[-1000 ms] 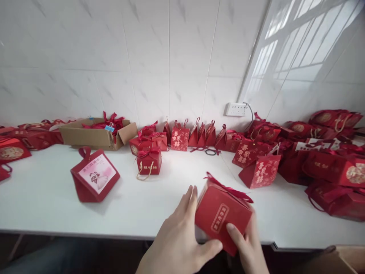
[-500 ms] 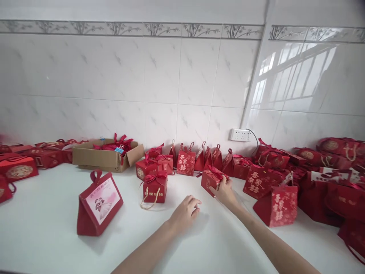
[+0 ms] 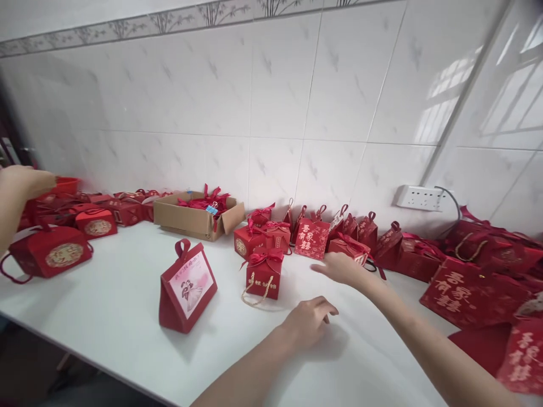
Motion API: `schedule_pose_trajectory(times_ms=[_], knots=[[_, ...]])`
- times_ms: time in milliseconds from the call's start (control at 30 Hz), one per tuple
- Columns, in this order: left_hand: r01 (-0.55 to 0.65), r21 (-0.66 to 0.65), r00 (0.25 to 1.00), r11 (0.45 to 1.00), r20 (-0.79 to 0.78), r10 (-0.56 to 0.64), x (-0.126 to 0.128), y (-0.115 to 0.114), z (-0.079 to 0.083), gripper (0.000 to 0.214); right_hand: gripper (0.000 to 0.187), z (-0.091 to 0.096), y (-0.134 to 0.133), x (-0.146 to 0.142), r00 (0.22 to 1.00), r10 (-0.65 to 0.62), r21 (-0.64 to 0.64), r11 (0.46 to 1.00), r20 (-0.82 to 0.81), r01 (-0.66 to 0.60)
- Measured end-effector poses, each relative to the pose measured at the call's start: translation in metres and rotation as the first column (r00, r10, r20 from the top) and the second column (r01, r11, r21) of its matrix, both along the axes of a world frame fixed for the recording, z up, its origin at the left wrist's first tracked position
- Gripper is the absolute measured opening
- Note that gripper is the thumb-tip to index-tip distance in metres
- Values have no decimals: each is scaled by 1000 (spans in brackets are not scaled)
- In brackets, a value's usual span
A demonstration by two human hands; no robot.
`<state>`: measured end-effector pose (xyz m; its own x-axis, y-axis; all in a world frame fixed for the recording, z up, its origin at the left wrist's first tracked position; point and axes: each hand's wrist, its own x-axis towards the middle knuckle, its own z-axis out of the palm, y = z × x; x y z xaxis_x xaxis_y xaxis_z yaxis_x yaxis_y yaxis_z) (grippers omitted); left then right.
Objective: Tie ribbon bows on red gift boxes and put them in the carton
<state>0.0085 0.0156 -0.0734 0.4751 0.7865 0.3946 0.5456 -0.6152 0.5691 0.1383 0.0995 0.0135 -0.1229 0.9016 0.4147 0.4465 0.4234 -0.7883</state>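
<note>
The left hand (image 3: 311, 321) rests on the white bench (image 3: 106, 316), fingers loosely curled, holding nothing. The right hand (image 3: 339, 267), fingers spread and empty, touches a ribboned red gift box (image 3: 348, 247) in the back row; it looks light, crushable card, best gripped by its side walls.

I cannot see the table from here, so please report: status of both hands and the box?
Left hand empty, fingers curled on white table. Right hand open, just off ribboned red gift box. Another person's hand far left.
</note>
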Motion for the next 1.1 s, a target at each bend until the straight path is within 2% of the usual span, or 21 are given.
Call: schedule_pose_trajectory(times_ms=[67, 100, 167, 200, 300, 400, 467, 500, 533, 567, 600, 633, 700, 767, 867, 933, 1000, 1100], knots=[[10, 16, 1000, 1000, -28, -10, 1, -2, 2, 43, 74, 6, -9, -29, 963, 227, -67, 973, 141, -220], [7, 26, 999, 1000, -39, -6, 1, -3, 4, 40, 93, 7, -13, -44, 905, 370, -112, 929, 209, -353], [-6, 49, 998, 999, -56, 9, -1, -4, 7, 36, 117, 8, -19, -69, 832, 492, -196, 869, 256, -454], [-11, 62, 998, 998, -64, 15, -2, -5, 9, 35, 122, 8, -21, -78, 819, 514, -226, 855, 254, -467], [15, 97, 996, 995, -88, -7, -2, -14, 14, 31, 115, 7, -24, -79, 832, 518, -257, 847, 198, -466], [135, 191, 987, 972, -114, -115, 5, -35, 18, 27, 97, 11, -25, -44, 812, 562, -286, 812, 154, -508], [272, 343, 962, 899, -115, -247, 10, -54, 24, 24, 88, 14, -25, -9, 782, 617, -345, 756, 90, -557], [323, 426, 945, 845, -95, -313, 11, -63, 28, 22, 82, 14, -25, 9, 794, 606, -354, 754, 51, -553], [336, 492, 931, 803, -47, -361, 9, -69, 34, 19, 76, 14, -26, 26, 832, 554, -340, 787, 21, -515], [311, 536, 921, 785, 34, -388, 6, -72, 41, 18, 68, 12, -29, 42, 887, 461, -308, 844, 3, -438], [211, 536, 923, 817, 166, -347, 0, -71, 48, 17, 60, 9, -33, 55, 940, 341, -265, 906, -5, -330], [83, 497, 913, 864, 309, -265, -7, -65, 56, 18, 51, 6, -38, 66, 976, 219, -221, 951, -5, -215], [-157, 259, 861, 953, 508, 3, -20, -41, 69, 18, 42, -4, -51, 79, 997, 78, -181, 981, -1, -76], [-300, -46, 754, 953, 600, 267, -31, -9, 75, 17, 47, -16, -66, 78, 994, 103, -196, 975, -23, -105], [-285, -210, 756, 935, 551, 354, -37, 28, 69, 30, 75, -37, -82, 63, 971, 229, -238, 942, -62, -237], [-238, -268, 799, 934, 492, 345, -37, 36, 60, 34, 87, -48, -85, 52, 966, 251, -250, 933, -66, -259], [-196, -312, 841, 929, 434, 323, -37, 32, 52, 38, 81, -55, -83, 49, 983, 172, -231, 955, -70, -184], [-179, -364, 875, 914, 366, 317, -38, 21, 48, 42, 62, -56, -78, 60, 990, -29, -241, 971, -137, -5]])
